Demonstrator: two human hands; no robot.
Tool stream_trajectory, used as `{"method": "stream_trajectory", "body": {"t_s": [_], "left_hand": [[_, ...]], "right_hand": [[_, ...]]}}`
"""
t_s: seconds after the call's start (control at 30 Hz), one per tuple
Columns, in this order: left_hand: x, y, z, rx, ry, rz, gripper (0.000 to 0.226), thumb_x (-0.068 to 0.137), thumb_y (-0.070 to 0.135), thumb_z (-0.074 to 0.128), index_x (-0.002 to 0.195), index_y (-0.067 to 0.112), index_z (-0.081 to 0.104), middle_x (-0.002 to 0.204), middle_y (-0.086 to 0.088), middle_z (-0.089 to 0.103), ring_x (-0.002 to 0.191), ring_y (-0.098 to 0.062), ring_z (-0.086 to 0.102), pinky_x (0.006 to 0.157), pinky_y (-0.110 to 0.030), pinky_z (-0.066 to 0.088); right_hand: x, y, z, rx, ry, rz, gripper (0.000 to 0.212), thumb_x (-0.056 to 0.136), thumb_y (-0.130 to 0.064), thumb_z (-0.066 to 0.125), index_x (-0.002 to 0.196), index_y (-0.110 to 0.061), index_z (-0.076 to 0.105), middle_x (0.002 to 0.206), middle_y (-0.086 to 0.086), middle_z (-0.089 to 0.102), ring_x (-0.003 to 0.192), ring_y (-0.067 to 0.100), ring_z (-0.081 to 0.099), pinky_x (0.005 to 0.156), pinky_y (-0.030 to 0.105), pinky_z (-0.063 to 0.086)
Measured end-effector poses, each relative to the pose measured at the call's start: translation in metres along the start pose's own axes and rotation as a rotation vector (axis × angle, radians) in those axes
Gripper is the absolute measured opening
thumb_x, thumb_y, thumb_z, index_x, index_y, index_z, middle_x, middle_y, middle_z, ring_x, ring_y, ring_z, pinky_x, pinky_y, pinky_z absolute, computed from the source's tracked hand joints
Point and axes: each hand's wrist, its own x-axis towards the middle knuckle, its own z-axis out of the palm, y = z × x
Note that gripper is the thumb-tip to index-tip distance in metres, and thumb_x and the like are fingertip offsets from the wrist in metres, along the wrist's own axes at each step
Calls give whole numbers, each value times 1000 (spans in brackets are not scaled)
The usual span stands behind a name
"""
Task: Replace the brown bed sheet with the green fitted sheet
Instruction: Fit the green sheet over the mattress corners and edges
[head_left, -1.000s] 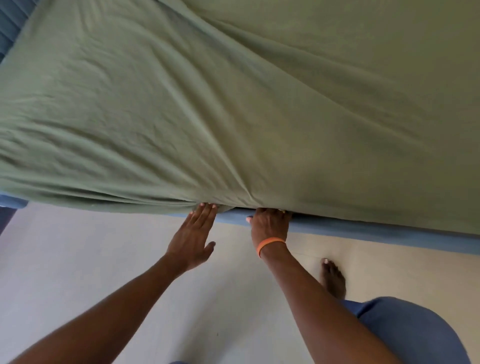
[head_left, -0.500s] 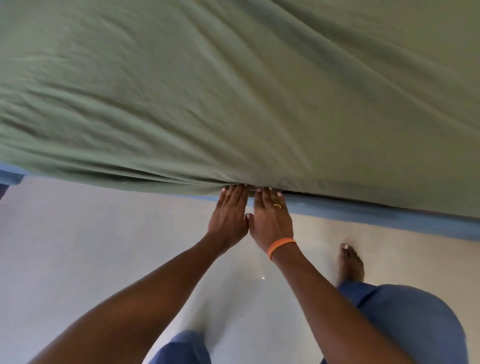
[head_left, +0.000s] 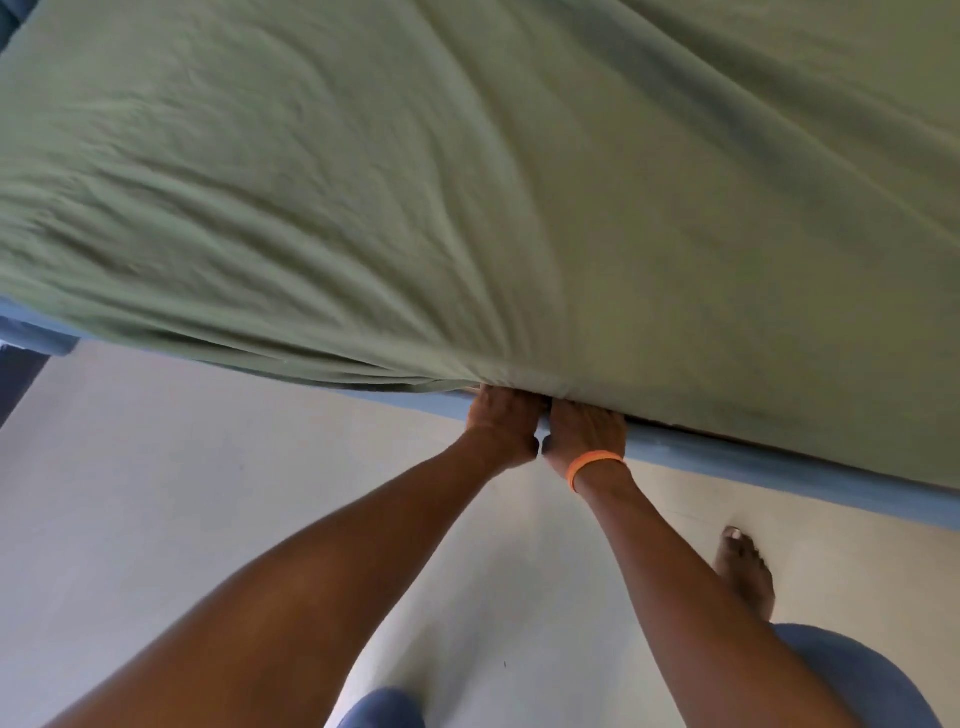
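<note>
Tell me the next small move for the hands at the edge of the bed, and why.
Probably push the sheet edge further in under the mattress, then slide along the side. The left hand and right hand sit side by side at the hem of the green sheet, their fingertips hidden beneath it above the blue bed frame. Folds bunch toward that spot, so the tuck looks unfinished.

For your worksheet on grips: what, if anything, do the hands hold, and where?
Both the left hand and right hand meet the green fitted sheet at its lower edge; fingers hidden beneath, so a grip cannot be told.
</note>
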Motion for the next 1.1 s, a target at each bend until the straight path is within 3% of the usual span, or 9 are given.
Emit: {"method": "stream_trajectory", "body": {"t_s": [0.13, 0.23, 0.33, 0.47, 0.6, 0.73, 0.87, 0.97, 1.1], "left_hand": [[-52, -42, 26, -128, 248, 213, 77, 72, 8, 68, 145, 3, 43, 148, -16, 47, 137, -34, 43, 117, -40, 32], [-88, -84, 42, -183, 328, 25, 76, 77, 13, 67, 147, -1, 40, 152, -18, 40, 143, -33, 37, 116, -44, 34], [-104, -124, 35, -176, 236, -167, 81, 88, 27, 60, 155, 4, 21, 161, -14, 24, 150, -29, 20, 123, -41, 17], [-106, -149, 23, -100, 183, -69, 87, 86, 38, 59, 155, 4, 18, 159, -15, 25, 148, -28, 21, 123, -41, 14], [-96, -151, 22, -156, 247, -65, 85, 83, 37, 63, 152, 4, 27, 154, -15, 35, 144, -31, 32, 123, -39, 20], [-83, -158, 31, -187, 325, -47, 81, 79, 37, 67, 147, 3, 39, 149, -16, 43, 141, -33, 37, 120, -41, 26], [-55, -144, 1, -138, 151, -286, 60, 79, 57, 64, 126, 19, 59, 129, -4, 61, 127, -27, 49, 100, -36, 40], [-36, -140, -17, 26, -34, -265, 68, 81, 61, 61, 136, 23, 52, 145, -4, 48, 140, -27, 35, 117, -36, 21], [-22, -162, -12, 68, -175, -167, 65, 83, 62, 57, 142, 34, 47, 155, -2, 36, 146, -29, 24, 120, -41, 18]], "right_hand": [[-10, -16, 2, -71, 77, 70, 47, 87, -29, 61, 132, -18, 52, 132, 8, 60, 127, 29, 50, 109, 40, 30], [-22, -36, 5, -144, 42, 113, 58, 87, -34, 61, 137, -10, 42, 134, 16, 54, 129, 34, 48, 117, 49, 21], [-29, -70, -3, -255, -36, 210, 72, 88, -38, 58, 142, 3, 35, 142, 28, 42, 135, 43, 38, 117, 53, 24], [-56, -116, -1, -89, 106, -120, 55, 87, -29, 61, 129, 5, 54, 141, 26, 50, 123, 39, 55, 101, 43, 48], [-44, -127, 12, -111, 177, -245, 79, 74, -27, 79, 138, 8, 48, 142, 26, 47, 131, 41, 48, 113, 48, 36], [-28, -140, 14, -38, 231, -182, 73, 76, -29, 70, 138, 4, 48, 133, 21, 53, 125, 37, 49, 115, 46, 35], [-5, -143, 20, 43, 202, -129, 55, 75, -19, 66, 127, -3, 59, 122, 20, 64, 115, 36, 59, 106, 45, 43], [21, -150, 1, 116, -20, -24, 48, 84, -25, 62, 131, -15, 58, 133, 11, 60, 125, 31, 53, 106, 37, 37], [36, -166, 6, 91, -105, 41, 40, 86, -31, 62, 125, -23, 63, 131, 3, 63, 128, 27, 52, 109, 37, 34]]}}
